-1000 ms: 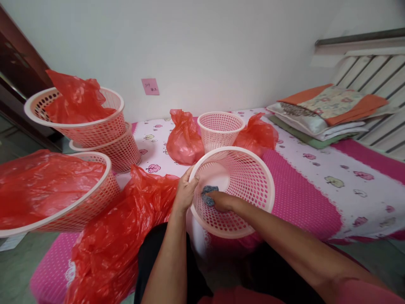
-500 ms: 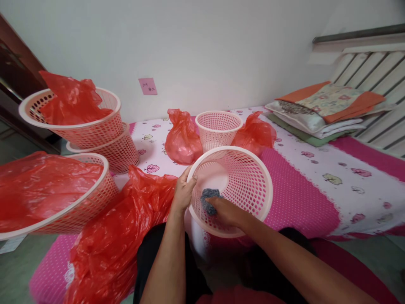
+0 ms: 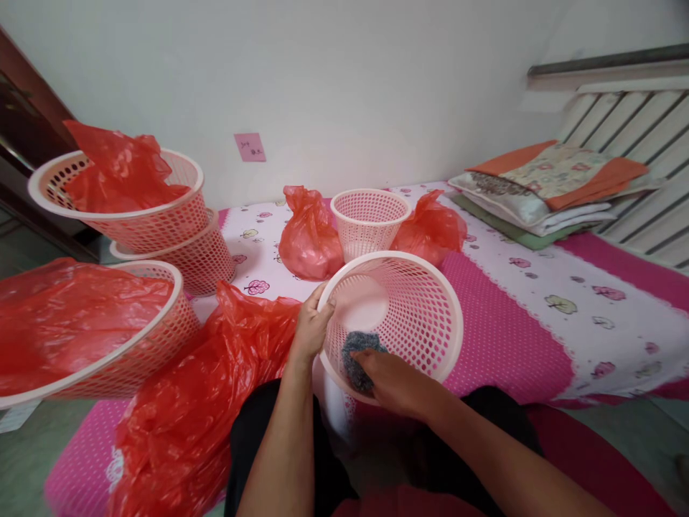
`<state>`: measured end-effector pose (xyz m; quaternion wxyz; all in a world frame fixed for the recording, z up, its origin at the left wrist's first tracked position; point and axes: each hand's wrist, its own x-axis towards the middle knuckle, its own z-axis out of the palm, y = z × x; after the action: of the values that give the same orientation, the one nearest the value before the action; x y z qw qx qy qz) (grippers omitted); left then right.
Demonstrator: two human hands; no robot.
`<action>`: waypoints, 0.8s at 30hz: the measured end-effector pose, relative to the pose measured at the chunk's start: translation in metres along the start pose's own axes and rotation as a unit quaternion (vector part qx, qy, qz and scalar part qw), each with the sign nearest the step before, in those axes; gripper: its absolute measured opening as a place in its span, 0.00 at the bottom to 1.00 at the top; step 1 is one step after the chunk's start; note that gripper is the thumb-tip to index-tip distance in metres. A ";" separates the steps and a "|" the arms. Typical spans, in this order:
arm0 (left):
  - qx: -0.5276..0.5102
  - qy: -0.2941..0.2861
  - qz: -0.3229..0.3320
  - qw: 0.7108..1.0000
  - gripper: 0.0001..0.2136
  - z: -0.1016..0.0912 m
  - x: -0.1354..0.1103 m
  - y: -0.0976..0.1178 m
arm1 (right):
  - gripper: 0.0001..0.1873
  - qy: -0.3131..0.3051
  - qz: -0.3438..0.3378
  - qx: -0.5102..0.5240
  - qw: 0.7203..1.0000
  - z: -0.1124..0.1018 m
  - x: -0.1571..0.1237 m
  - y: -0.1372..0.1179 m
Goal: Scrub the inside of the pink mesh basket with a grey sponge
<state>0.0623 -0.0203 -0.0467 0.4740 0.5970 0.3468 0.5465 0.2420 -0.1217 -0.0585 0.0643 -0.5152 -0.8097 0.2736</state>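
A pale pink perforated plastic basket (image 3: 425, 316) is tilted toward me above my lap, its mouth facing me. My left hand (image 3: 313, 327) is closed on the left side of its rim, thumb over the edge. Inside the mouth, my right hand (image 3: 390, 377) grips a dark grey cloth (image 3: 358, 352) and presses it against the lower left inner wall. Part of the cloth and some fingertips are hidden. Just behind, a smaller pink basket (image 3: 370, 233) stands upright between two knotted red plastic bags (image 3: 308, 240).
At the left, a large basket (image 3: 145, 345) holds red plastic, and two more baskets (image 3: 188, 179) are stacked behind it. A big red bag (image 3: 199, 402) lies by my left leg. Folded bedding (image 3: 560, 183) rests on the far right of the bed, beside a slatted headboard (image 3: 640, 158).
My right hand has moved slightly down and toward me with the cloth, which looks more spread out. My left hand keeps its hold on the basket rim.
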 end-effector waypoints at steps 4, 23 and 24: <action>0.013 -0.001 0.003 1.000 0.20 0.000 0.000 0.001 | 0.29 -0.015 0.009 -0.016 1.000 -0.005 -0.010 -0.011; 0.015 0.005 0.008 1.000 0.21 -0.001 -0.001 -0.003 | 0.25 0.006 -0.021 0.018 1.000 -0.015 -0.030 -0.025; 0.014 0.006 0.007 1.000 0.21 -0.001 -0.001 -0.003 | 0.25 0.004 -0.020 0.026 0.999 -0.017 -0.031 -0.026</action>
<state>0.0613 -0.0201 -0.0500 0.4598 0.6028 0.3526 0.5485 0.2423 -0.1502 -0.0256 0.0864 -0.4977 -0.8123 0.2916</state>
